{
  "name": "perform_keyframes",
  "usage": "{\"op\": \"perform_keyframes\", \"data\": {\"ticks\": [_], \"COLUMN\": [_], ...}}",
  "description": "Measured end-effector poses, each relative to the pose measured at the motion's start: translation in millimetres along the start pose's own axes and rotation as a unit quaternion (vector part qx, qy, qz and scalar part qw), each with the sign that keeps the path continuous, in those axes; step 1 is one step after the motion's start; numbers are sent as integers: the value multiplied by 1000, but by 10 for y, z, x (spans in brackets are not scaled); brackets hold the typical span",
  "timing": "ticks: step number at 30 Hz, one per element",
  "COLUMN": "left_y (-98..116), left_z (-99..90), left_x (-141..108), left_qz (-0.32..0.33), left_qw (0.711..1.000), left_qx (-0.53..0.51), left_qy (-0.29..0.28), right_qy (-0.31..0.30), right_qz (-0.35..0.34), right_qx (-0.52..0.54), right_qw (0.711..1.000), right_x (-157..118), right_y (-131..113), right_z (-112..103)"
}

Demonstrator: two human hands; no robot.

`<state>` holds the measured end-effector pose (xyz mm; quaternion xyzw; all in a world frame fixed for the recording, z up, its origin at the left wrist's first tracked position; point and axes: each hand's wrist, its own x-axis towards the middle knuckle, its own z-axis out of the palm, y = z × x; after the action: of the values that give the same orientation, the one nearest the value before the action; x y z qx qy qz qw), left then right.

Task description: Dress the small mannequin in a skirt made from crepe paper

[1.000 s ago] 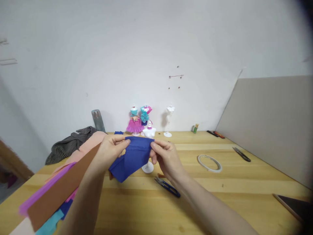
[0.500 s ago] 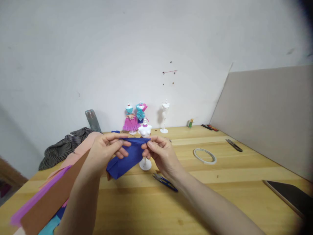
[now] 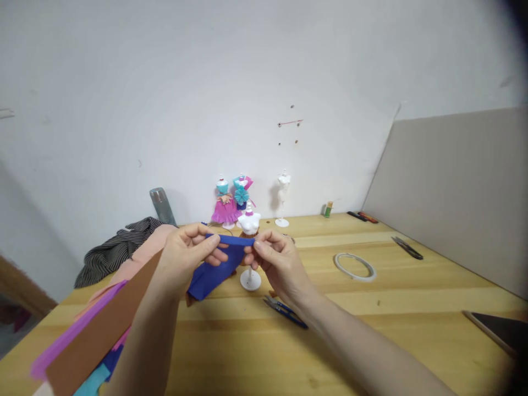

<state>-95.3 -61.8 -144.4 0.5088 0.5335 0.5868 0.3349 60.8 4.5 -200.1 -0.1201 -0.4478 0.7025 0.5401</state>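
Pale wall (image 3: 206, 82) rises behind the wooden surface (image 3: 231, 352). Both forearms angle inward from the near edge; the left hand (image 3: 191, 251) and right hand (image 3: 280, 263) pinch opposite ends of the blue sheet's (image 3: 218, 270) narrow top fold, its loose part hanging below, nearer the left, beside the white mannequin (image 3: 249, 223).

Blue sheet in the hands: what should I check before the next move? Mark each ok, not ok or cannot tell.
1. Left hand pinching the blue sheet at one end of its top edge: ok.
2. Right hand pinching the other end: ok.
3. Folded band pulled straight between the hands: ok.
4. Fold lying flat on the side facing away: cannot tell, hidden from this view.
5. Front mannequin upright: ok.
6. Snips free of the right arm: cannot tell, they overlap in this view.
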Motion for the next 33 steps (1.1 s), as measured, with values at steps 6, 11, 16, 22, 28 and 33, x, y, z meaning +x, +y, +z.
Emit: {"op": "perform_keyframes", "data": {"ticks": [6, 11, 16, 22, 28, 33], "left_y": [-49, -68, -77, -86, -97, -70], "left_z": [35, 18, 15, 55, 68, 54], "left_x": [26, 27, 28, 39, 53, 34], "left_qz": [14, 14, 17, 37, 40, 25], "left_qw": [1000, 1000, 1000, 997, 996, 997], "left_qx": [4, -7, -2, 4, -10, -25], "left_qy": [15, 9, 17, 71, 73, 66], "right_qy": [16, 22, 28, 46, 64, 63], "right_qz": [-1, -3, -17, -56, -67, -70], "right_qx": [-19, -35, -52, -99, -119, -122], "right_qw": [1000, 999, 998, 992, 988, 988], "right_x": [28, 43, 45, 17, 5, 4], "right_y": [-3, 3, 13, 20, -5, -37], "right_z": [-20, -33, -53, -69, -42, -30]}}
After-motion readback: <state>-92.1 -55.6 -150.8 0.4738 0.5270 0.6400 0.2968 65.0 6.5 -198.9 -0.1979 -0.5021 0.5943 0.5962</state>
